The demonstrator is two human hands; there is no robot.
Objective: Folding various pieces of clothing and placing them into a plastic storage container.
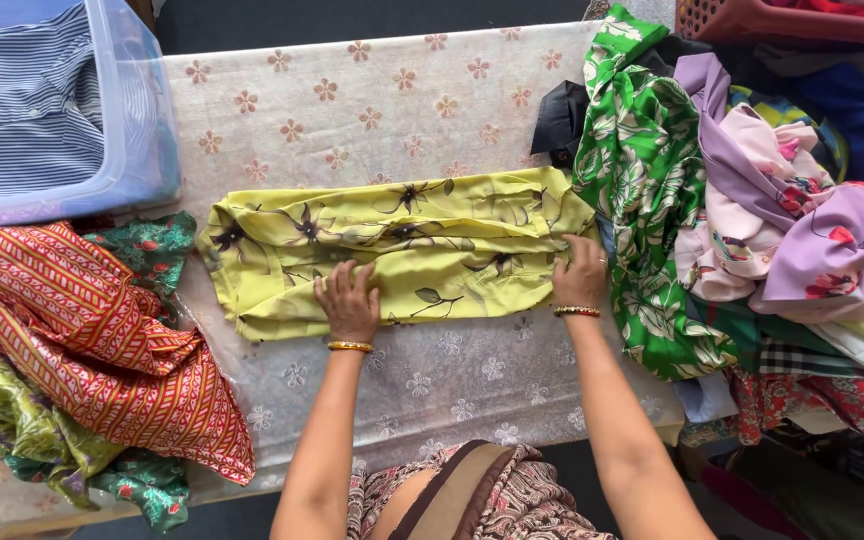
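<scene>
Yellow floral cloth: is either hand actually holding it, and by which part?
The left hand presses flat on the folded yellow floral cloth near its lower edge; the right hand rests on its right end. Whether the fingers pinch it cannot be told.
</scene>
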